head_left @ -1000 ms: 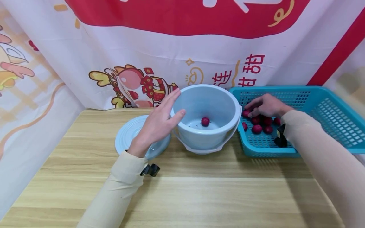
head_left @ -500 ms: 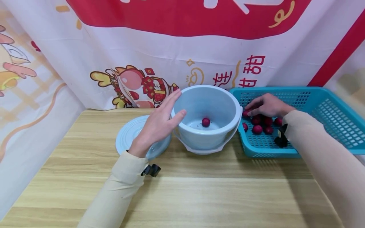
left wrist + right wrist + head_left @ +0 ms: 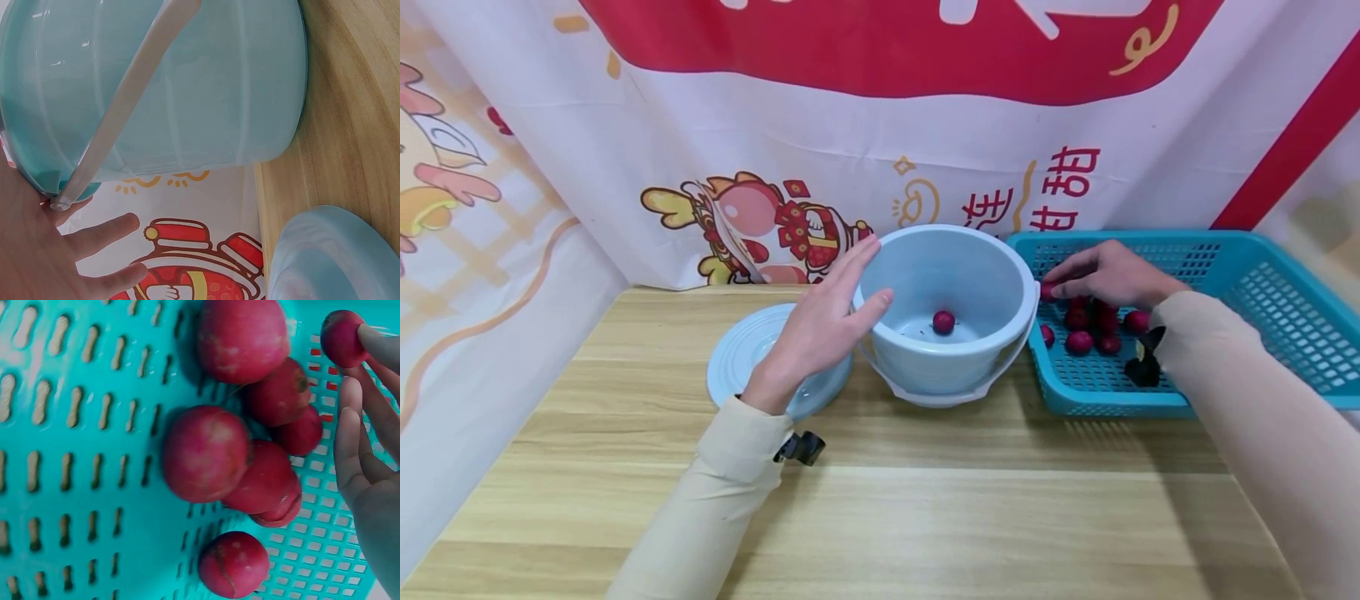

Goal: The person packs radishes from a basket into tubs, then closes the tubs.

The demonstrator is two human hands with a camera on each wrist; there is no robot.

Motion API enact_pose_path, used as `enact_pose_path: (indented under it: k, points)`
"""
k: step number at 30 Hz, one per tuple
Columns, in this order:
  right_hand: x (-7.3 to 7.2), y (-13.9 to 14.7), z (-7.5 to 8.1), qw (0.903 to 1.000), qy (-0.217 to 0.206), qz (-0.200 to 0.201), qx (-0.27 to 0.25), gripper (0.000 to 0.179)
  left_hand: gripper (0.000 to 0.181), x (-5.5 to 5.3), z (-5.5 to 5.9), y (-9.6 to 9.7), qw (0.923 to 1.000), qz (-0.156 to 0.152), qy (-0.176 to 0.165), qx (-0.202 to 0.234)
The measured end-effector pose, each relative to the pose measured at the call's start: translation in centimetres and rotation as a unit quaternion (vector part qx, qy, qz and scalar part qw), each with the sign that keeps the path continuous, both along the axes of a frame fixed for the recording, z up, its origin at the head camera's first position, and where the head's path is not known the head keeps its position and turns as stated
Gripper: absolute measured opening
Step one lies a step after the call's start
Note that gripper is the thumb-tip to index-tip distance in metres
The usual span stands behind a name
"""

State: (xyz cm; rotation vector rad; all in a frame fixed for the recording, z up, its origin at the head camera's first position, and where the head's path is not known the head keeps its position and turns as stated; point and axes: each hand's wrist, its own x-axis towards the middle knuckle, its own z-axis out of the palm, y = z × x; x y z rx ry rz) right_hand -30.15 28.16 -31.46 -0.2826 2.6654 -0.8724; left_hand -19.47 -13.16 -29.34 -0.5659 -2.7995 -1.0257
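Note:
My left hand (image 3: 820, 329), its fingers straight, rests against the left rim of a light blue bucket (image 3: 936, 373). In the left wrist view its fingers spread beside the bucket's pale handle (image 3: 119, 112). One red radish (image 3: 943, 322) lies on the bucket's floor. Inside a teal plastic basket (image 3: 1112, 402), my right hand (image 3: 1116, 273) pinches a small radish (image 3: 342, 339) between thumb and fingers, near the basket's left wall. Several more radishes (image 3: 206, 453) are clustered on the basket's slotted floor.
A light blue lid (image 3: 737, 350) lies on the wooden table (image 3: 925, 517), left of the bucket and partly behind the left hand. A printed white and red cloth (image 3: 760, 125) hangs behind the table. The basket's right half extends past the right forearm.
The right hand has risen slightly in the basket, with the radish at its fingertips. The left hand keeps its place on the bucket rim.

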Motion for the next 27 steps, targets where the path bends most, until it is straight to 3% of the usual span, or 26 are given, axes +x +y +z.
enact_pose_path:
  k: [7,14,20,27]
  points:
    - [0.7,0.1,1.2,0.9988,0.006,-0.028,-0.041,0.056,0.075,0.0,-0.2,0.1,1.0,-0.006,-0.001,-0.003]
    - [1.1,-0.7,3.6,0.9945,0.027,-0.047,-0.089,0.064,0.076,0.1,-0.1,0.0,1.0,-0.001,-0.004,-0.007]
    - [1.6,-2.5,5.5,0.9875,0.08,-0.052,-0.125,0.065,0.076,0.2,0.0,-0.2,1.0,0.0,-0.001,-0.009]
    - [2.4,-5.0,6.8,0.9729,0.141,-0.042,-0.178,0.061,0.076,0.1,0.1,-0.1,0.9999,-0.004,0.002,-0.009]
